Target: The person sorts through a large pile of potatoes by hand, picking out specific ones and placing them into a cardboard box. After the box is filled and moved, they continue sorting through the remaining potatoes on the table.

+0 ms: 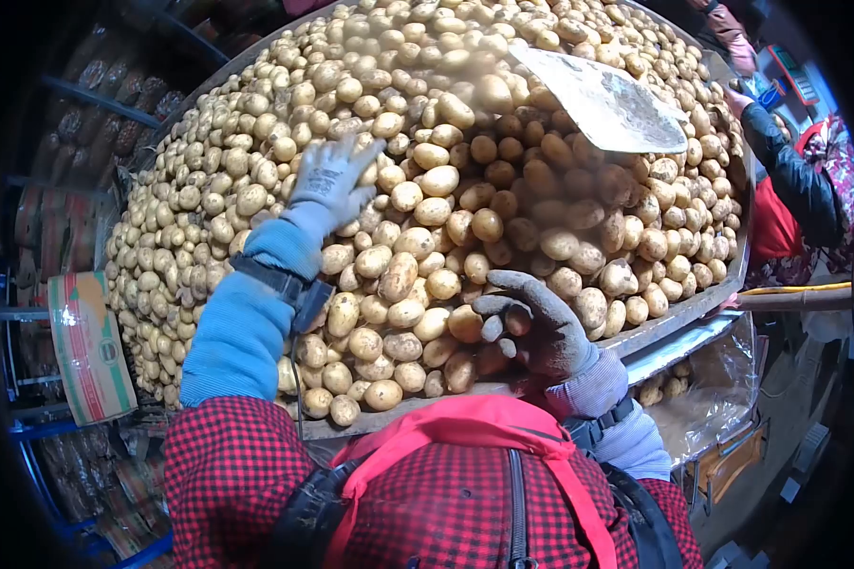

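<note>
A large heap of potatoes fills the wide bin in front of me. My left hand, in a light grey glove, lies on the heap at left of centre with its fingers spread and nothing in its grasp. By the near edge of the bin, my right hand wears a darker, dirt-stained glove. Its fingers curl around a small potato. A pale, dirty flat sheet or scoop blade rests on the potatoes at the upper right, apart from both hands.
The bin's rim runs along the near right side. A plastic-lined box with some potatoes stands beyond it. At left are a printed carton and racks of packed bags. Another person's dark sleeve reaches in at right.
</note>
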A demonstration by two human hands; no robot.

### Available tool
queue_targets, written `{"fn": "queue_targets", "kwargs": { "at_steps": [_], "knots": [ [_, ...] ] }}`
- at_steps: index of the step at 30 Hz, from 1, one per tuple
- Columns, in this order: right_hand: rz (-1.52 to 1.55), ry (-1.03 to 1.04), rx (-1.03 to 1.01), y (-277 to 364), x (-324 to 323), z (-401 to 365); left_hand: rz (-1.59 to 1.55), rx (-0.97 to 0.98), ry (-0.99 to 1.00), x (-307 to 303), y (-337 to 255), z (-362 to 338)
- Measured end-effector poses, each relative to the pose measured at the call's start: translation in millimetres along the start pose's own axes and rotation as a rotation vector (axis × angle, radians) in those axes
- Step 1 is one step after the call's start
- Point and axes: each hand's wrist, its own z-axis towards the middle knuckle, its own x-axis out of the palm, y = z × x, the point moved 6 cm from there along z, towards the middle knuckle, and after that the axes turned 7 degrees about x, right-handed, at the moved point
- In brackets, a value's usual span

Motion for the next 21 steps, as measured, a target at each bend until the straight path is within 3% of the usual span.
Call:
{"fn": "queue_targets", "kwargs": {
  "at_steps": [4, 6, 9, 13, 15, 17, 19, 21],
  "knots": [
    [0.074, -0.001, 0.008, 6.5, 2.1, -0.7, 0.004, -0.186, -0.155, -9.1, 32.2, 25.7],
    [-0.161, 0.009, -0.081, 11.0, 5.7, -1.8, -0.038, -0.137, -0.312, -24.7, 32.0, 10.3],
    [0.126, 0.038, 0.004, 8.7, 7.4, 1.5, -0.278, 0.010, -0.263, -39.8, 11.5, -40.6],
    [-0.024, 0.071, -0.013, 6.0, 0.4, 1.9, -0.504, 0.025, 0.030, -45.1, -34.4, -121.0],
    [0.074, 0.093, 0.024, 6.0, 2.3, 1.0, -0.403, 0.061, 0.145, -21.4, -57.6, -146.0],
    [0.075, 0.064, 0.012, 8.6, 8.2, -1.5, -0.378, 0.104, 0.124, -5.9, -73.2, -148.9],
    [0.085, 0.062, 0.016, 5.9, 7.5, -0.5, -0.488, -0.070, 0.193, -4.9, -85.9, -130.5],
    [0.094, 0.059, 0.008, 7.7, 5.3, -0.7, -0.450, -0.065, 0.080, 8.8, -90.2, -126.2]
  ]
}}
